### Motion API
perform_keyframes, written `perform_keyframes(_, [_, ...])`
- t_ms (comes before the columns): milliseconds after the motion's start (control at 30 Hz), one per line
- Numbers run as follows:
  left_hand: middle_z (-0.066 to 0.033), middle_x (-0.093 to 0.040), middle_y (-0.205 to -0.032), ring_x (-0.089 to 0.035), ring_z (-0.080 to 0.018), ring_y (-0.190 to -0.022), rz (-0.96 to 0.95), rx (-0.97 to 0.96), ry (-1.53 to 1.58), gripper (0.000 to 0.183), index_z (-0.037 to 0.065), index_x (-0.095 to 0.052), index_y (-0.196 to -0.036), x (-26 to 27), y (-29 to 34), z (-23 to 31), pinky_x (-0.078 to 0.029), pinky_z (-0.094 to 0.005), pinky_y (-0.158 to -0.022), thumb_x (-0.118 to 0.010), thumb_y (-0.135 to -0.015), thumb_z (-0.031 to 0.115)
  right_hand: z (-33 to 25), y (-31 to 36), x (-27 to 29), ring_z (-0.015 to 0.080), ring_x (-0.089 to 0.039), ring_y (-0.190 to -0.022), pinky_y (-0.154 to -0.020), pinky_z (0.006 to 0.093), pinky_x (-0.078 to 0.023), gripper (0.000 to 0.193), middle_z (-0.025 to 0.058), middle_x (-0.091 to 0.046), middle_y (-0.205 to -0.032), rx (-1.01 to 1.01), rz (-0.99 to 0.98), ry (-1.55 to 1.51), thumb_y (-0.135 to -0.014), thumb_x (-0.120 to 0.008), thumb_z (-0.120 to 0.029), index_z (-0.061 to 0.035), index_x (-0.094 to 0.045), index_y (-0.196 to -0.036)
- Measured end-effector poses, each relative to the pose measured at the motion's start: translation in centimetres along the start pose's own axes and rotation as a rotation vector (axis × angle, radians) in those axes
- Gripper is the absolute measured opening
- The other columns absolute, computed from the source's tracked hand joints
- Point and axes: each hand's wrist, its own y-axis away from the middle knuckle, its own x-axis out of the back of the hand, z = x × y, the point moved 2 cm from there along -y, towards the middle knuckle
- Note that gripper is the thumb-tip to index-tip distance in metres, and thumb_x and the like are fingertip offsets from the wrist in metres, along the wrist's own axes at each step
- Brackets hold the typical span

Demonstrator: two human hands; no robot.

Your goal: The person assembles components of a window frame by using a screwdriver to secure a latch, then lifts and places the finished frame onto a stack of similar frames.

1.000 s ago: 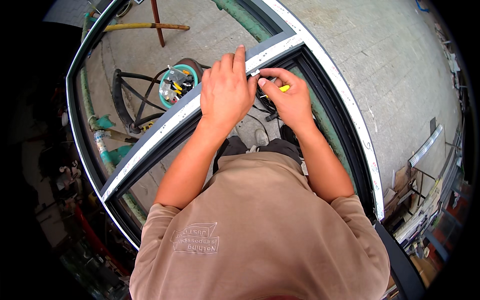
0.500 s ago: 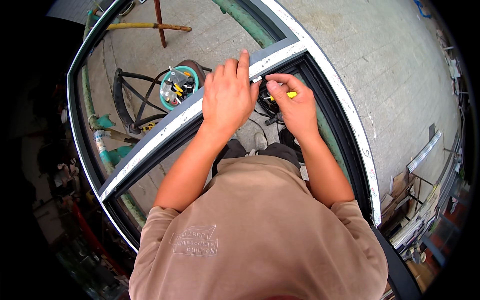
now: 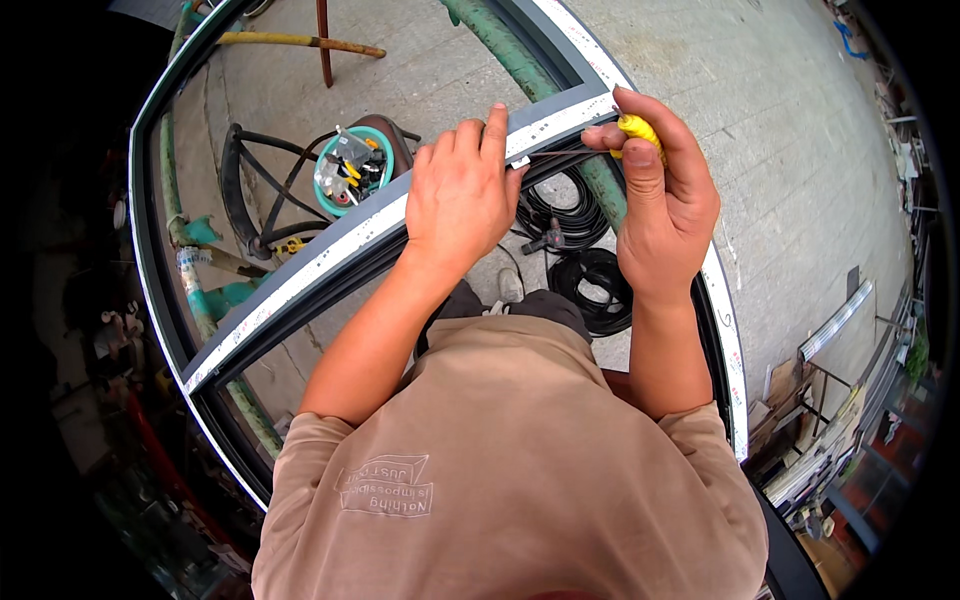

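A large metal window frame [image 3: 285,288] with white film and dark grey edges lies across in front of me. My left hand [image 3: 458,188] is laid over its crossbar, fingers on the far side and thumb on the near side, gripping it. Beside that thumb a small white piece [image 3: 520,162] sits at the bar's edge. My right hand [image 3: 672,215] is closed around the yellow handle of a screwdriver [image 3: 640,132], above the frame's right corner. Its thin shaft points left toward the white piece; whether the tip touches it, I cannot tell.
Beyond the crossbar, a turquoise bucket [image 3: 385,165] of small parts and tools stands near a dark curved metal stand [image 3: 240,190]. Green pipes [image 3: 515,60] run beneath the frame. Black cable coils [image 3: 590,285] lie on the floor by my feet. Stacked boards [image 3: 790,385] are at the right.
My right hand has moved right and slightly up with the screwdriver, away from my left hand, exposing its shaft. My left hand stays on the crossbar. The view has shifted slightly.
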Motion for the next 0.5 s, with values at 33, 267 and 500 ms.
perform_keyframes(33, [-0.0143, -0.062, -0.114, -0.063, -0.0325, -0.1, -0.006, 0.007, 0.0, 0.065, 0.003, -0.052, -0.144, 0.0, 0.0, 0.0, -0.048, -0.0445, -0.086, -0.075, -0.087, 0.026, 0.2, -0.1, -0.1, 0.0141, -0.068, -0.093, -0.085, 0.026, -0.052, 0.027, 0.0067, -0.068, -0.096, -0.001, -0.004, 0.001, -0.106, -0.061, -0.014, 0.0012, -0.068, -0.127])
perform_keyframes(267, [-0.0135, -0.062, -0.114, -0.063, -0.0315, -0.1, -0.01, 0.016, 0.004, 0.066, 0.004, -0.053, -0.144, 0.1, 0.1, -0.1, -0.048, -0.0435, -0.086, -0.076, -0.086, 0.025, 1.0, -0.1, -0.4, 0.0167, -0.07, -0.099, -0.09, 0.03, -0.054, 0.029, 0.01, -0.068, -0.105, 0.037, -0.145, 0.169, -0.107, -0.059, -0.015, 0.003, -0.066, -0.129])
perform_keyframes(500, [-0.0133, -0.062, -0.114, -0.063, -0.031, -0.099, -0.008, 0.017, 0.024, 0.065, 0.003, -0.054, -0.143, 0.1, 0.1, -0.2, -0.048, -0.0431, -0.086, -0.076, -0.085, 0.025, 1.6, 0.0, -1.3, 0.0152, -0.068, -0.086, -0.076, 0.0267, -0.053, 0.023, 0.0094, -0.07, -0.094, 0.063, -0.08, 0.133, -0.102, -0.066, -0.012, -0.0009, -0.072, -0.121])
